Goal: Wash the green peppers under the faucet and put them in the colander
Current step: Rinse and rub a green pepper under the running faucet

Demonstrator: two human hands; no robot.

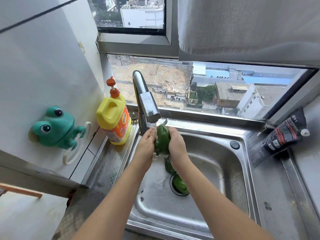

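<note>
- both hands clasp one green pepper between them; from my remote seat i see the left hand cupped against its left side and the right hand curled over its right side.
- that pepper is held right under the spout of the faucet, above the back left part of the sink.
- i can see the water stream running and landing on the pepper's upper left part, just beside the left fingertips.
- a second pepper lies on the sink floor below the right wrist, partly hidden by it.
- a third pepper rests in the drain opening, near the second one.
- on the ledge left of the faucet stands a yellow detergent bottle with an orange pump top.
- further left, a green frog holder is stuck to the white wall.
- at the right end of the sink a black pouch leans tilted in the corner below the window.
</note>
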